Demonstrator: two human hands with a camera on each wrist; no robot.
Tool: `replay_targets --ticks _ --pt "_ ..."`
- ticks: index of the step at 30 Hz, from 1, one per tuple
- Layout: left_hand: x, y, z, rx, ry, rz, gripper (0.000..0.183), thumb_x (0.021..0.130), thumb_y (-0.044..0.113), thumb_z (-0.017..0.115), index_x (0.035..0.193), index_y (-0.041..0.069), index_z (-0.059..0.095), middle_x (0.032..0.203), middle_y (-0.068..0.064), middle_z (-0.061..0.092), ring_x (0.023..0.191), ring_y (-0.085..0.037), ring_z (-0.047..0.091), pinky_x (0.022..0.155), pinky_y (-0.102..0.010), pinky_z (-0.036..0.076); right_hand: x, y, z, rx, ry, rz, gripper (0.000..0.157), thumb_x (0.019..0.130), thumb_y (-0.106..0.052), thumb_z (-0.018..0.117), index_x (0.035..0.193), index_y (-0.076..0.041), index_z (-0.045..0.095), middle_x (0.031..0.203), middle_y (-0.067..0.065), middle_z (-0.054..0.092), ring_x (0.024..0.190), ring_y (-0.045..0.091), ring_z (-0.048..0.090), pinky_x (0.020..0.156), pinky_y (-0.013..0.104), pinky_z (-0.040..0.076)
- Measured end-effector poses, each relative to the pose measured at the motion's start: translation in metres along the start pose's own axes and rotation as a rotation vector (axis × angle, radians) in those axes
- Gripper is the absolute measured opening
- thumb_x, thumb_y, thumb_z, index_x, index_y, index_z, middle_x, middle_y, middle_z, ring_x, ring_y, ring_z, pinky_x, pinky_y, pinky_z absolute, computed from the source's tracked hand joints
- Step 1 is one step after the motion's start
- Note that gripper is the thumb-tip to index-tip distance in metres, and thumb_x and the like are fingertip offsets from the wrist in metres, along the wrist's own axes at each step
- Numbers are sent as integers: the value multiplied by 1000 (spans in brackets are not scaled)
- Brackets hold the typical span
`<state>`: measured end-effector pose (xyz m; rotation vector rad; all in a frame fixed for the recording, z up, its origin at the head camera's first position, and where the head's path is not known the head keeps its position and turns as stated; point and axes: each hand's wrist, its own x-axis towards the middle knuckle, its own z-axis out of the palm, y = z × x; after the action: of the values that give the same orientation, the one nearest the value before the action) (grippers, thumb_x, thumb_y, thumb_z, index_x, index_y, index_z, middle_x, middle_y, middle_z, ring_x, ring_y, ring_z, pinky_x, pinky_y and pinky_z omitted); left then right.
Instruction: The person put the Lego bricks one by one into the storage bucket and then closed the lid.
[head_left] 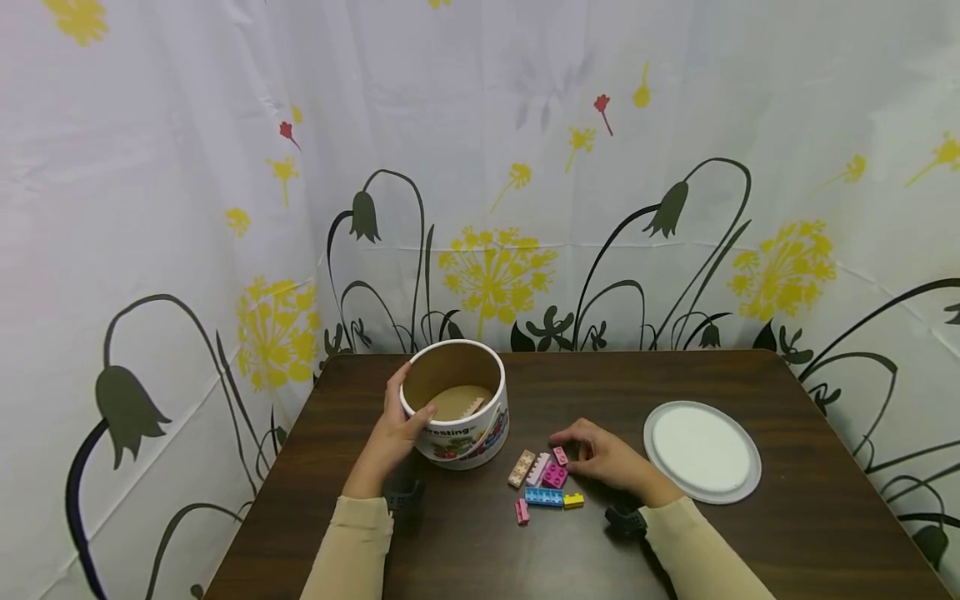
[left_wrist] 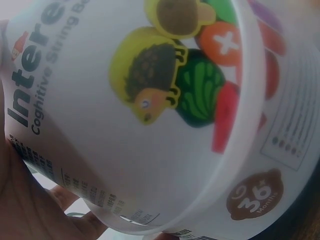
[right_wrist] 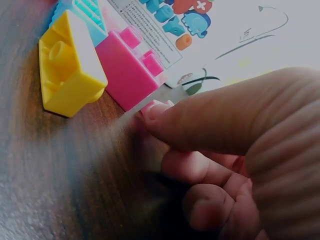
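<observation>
My left hand point(head_left: 397, 429) grips the near left side of a round white bucket point(head_left: 491, 417), thumb over the rim. Printed toy pictures cover the bucket's wall, and a pale toothed piece point(head_left: 474, 407) lies inside on its floor. To the right, my right hand point(head_left: 600, 454) pinches a small pink brick point(head_left: 560, 456) between thumb and fingers; the right wrist view shows the thumb on it, most of the brick hidden. Beside it lie a magenta brick point(head_left: 554, 476), a pale pink brick point(head_left: 537, 469), a beige brick point(head_left: 521, 468), a blue brick point(head_left: 543, 497) and a yellow brick point(head_left: 573, 501).
Another pink brick point(head_left: 522, 512) lies nearer the front of the dark wooden table point(head_left: 465, 550). A round white lid point(head_left: 702, 450) rests flat to the right of my right hand. Behind the table hangs a flower-patterned curtain point(head_left: 480, 167).
</observation>
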<state>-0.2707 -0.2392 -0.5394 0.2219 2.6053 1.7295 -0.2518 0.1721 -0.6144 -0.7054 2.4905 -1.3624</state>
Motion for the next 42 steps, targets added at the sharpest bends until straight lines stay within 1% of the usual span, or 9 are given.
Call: replay_targets --ticks 7,12,17,20,22,28,31,36,42 --pt "-1 -1 1 -11 -2 9 95 100 34 70 173 30 10 177 -18 14 159 -49 30 128 -67 25 2 -5 7 -129 41 -3 31 98 -17 81 126 -29 78 112 -1 60 81 9 55 73 25 50" --pt "-1 -1 1 8 4 7 95 100 37 70 173 30 11 177 -18 15 158 -50 31 128 -69 26 2 -6 9 -130 75 -14 30 97 -17 82 125 -27 78 111 -1 62 80 9 54 72 25 50" --pt "-1 -3 0 -8 1 8 95 100 34 70 173 28 10 177 -19 15 158 -49 31 128 -67 26 2 -4 9 19 106 47 29 101 -26 79 129 -21 73 111 6 66 73 13 58 65 28 54" --pt "-1 -3 0 -12 -5 5 96 100 35 71 173 28 9 177 -19 14 158 -49 31 128 -67 26 1 -3 9 131 122 119 30 105 -34 72 132 -21 68 111 8 67 71 17 60 63 31 57" --pt "-1 -3 0 -8 -10 6 97 100 34 70 174 27 8 177 -19 14 158 -50 31 128 -68 26 0 -2 8 176 137 133 27 108 -37 67 130 -21 68 111 9 65 72 20 60 63 33 57" --pt "0 -1 -2 12 -7 11 97 98 36 71 173 28 10 177 -19 15 158 -50 32 127 -70 27 3 4 10 210 199 105 23 112 -36 60 124 -18 64 104 11 59 69 20 59 61 34 55" --pt "0 0 -2 12 -4 6 95 99 39 71 173 31 11 177 -17 15 158 -50 31 127 -70 26 4 5 11 224 218 139 21 111 -38 61 121 -19 60 100 10 65 69 22 61 59 34 55" --pt "0 -1 -2 12 0 -1 95 99 39 72 173 30 12 177 -18 16 158 -50 31 127 -70 26 4 6 12 240 199 167 21 109 -38 65 114 -19 61 99 8 72 71 23 63 60 35 57" --pt "-2 -2 -1 11 2 7 95 99 36 70 173 28 11 177 -20 15 158 -51 30 127 -69 26 3 1 5 331 232 179 27 107 -43 68 115 -17 64 89 10 61 65 22 57 56 33 53"
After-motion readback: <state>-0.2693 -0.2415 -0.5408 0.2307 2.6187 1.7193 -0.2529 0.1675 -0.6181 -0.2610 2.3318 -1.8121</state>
